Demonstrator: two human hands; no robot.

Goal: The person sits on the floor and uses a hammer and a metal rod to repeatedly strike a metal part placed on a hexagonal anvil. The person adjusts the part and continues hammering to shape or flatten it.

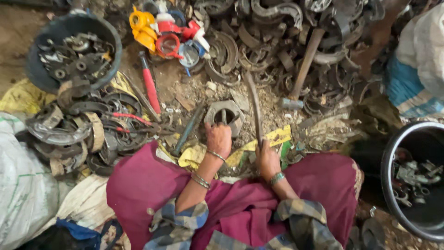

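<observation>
left hand is on the near edge of a grey hexagonal metal block sitting on the dirt floor, fingers curled down over a small piece at the block's centre hole; can't tell what the piece is. right hand is closed in a fist around the lower end of a long thin metal rod, rod raised and slanting up and away, just right of the block. both wrists carry bangles.

around it: a dark green bar lies on the floor just left of the block, a red-handled tool further left. wooden-handled hammer lies to the right, head down near the rubble. heap of worn curved brake shoes across the top, more at left. round dark tub top left holds small metal parts; black bucket at right holds more. yellow and red plastic bits up top. white sack at lower left. maroon cloth covers the person's lap.
</observation>
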